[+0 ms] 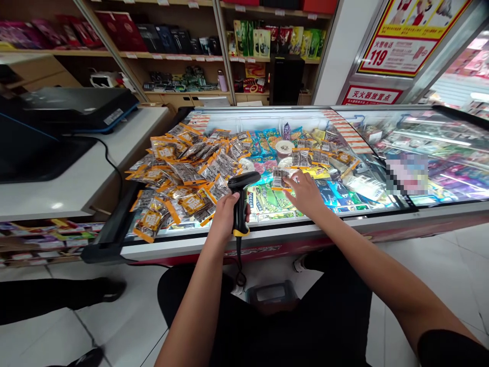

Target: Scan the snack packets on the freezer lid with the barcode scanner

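Held scanner and touched packet at a glass-topped freezer (183, 245), as I follow them through the head camera. The left hand (226, 213) is wrapped around the handle of a black, yellow-trimmed scanner (240, 206) over the freezer's near edge, left of the middle. I see the handle's long axis standing roughly upright, its cable (239, 252) dropping from the lower end past that edge; the head's long axis runs crosswise, its right end towards the other hand. I cannot make out the scanning window. The right hand (307, 196) reaches in from the near edge, fingers partly bent, fingertips on the right part of a packet (279, 178); whether they pinch or merely touch it, I cannot tell. This packet lies with its long axis roughly parallel to the near edge, a printed label towards me. Orange-ended packets form a pile (187, 171) towards the freezer's left edge, their axes in mixed directions. A smaller group (319, 157) lies beyond the right hand, nearer the far edge. Through the glass I see a green bag (273, 196).
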Demonstrator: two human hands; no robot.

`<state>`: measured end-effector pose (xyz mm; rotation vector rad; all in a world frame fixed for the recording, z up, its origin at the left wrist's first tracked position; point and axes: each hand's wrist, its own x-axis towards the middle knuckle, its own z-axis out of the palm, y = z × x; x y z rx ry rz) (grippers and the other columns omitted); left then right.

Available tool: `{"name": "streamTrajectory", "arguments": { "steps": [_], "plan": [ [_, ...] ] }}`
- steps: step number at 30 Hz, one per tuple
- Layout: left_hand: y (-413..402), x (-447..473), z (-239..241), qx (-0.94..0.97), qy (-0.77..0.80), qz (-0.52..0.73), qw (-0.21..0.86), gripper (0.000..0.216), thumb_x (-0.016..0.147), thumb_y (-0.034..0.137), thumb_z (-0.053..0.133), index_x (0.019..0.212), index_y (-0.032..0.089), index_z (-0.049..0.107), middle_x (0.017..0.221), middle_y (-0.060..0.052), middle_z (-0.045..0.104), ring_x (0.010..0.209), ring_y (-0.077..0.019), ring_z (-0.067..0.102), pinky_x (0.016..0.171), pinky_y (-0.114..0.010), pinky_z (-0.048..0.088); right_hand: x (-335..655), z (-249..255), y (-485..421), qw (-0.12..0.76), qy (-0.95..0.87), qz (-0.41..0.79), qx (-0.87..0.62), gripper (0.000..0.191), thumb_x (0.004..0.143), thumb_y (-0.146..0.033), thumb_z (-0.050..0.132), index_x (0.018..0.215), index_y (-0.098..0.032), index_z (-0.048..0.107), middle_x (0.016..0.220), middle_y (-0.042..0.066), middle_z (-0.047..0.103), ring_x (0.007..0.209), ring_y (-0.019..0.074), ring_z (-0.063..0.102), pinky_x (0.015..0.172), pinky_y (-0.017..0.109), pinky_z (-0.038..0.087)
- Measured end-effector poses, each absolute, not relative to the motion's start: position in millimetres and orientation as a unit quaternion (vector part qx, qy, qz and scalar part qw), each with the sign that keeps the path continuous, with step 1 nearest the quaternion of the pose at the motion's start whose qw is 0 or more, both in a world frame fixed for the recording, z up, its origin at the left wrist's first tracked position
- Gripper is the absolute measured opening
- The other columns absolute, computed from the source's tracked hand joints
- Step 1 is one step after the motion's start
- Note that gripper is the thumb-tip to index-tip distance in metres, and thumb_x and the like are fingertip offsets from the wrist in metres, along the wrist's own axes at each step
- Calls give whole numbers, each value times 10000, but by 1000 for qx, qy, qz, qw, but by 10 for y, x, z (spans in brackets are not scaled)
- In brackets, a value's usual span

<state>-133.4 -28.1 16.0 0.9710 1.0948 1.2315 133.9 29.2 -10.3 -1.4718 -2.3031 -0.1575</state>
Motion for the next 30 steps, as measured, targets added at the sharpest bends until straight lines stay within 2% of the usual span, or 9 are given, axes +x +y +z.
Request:
{"name": "streamTrajectory", "arguments": {
  "steps": [10,14,16,17,19,21,25,30],
  "plan": [
    [-623,-1734,80,446,447,556,541,298,886,470,598,947,178,584,688,-14,676,454,-141,572,402,-247,447,2000,1,1046,164,-762,-113,-616,417,988,-301,525,1358,-165,661,1273,225,571,1228,405,485,980,547,448],
    [-625,-1828,54,431,441,570,543,401,865,536,604,1015,164,601,674,-14,668,439,-140,562,390,-239,427,1824,113,1106,224,-762,-114,-596,443,993,-303,517,1405,-177,616,1322,214,578,1285,389,475,1058,554,404],
    [-615,-1850,36,424,441,572,546,430,870,557,594,1029,158,599,662,-16,666,430,-143,565,384,-233,414,1479,172,999,271,-791,-46,-547,385,1020,-328,491,1347,-199,648,1286,173,633,1255,338,535,1068,503,418],
    [-612,-1859,26,422,437,575,548,435,875,561,587,1032,156,595,658,-17,665,426,-144,565,381,-233,408,1260,192,919,281,-808,14,-518,341,1026,-360,498,1271,-210,682,1204,139,684,1174,307,594,1025,466,454],
    [-616,-1872,12,417,426,586,549,433,882,559,578,1034,154,588,656,-19,664,422,-147,564,378,-235,407,787,204,741,259,-840,150,-452,335,1033,-479,512,1101,-234,731,1055,84,746,967,255,670,878,394,509],
    [-633,-1883,8,414,420,593,548,428,888,554,576,1045,156,583,666,-19,668,424,-148,566,373,-236,407,348,179,593,262,-842,227,-413,403,1011,-584,534,989,-236,736,996,68,763,850,227,684,753,344,498],
    [-673,-1887,26,417,429,588,545,419,882,553,593,1028,161,583,668,-15,664,435,-148,574,385,-240,428,-145,98,518,300,-818,289,-397,396,939,-620,645,916,-230,716,947,48,776,850,223,710,723,314,479],
    [-689,-1871,21,419,438,580,545,406,877,557,594,998,170,584,654,-13,662,434,-145,573,400,-243,451,143,60,579,312,-796,315,-413,354,907,-577,694,944,-225,711,955,60,779,869,246,728,745,341,508]
  ]
}}
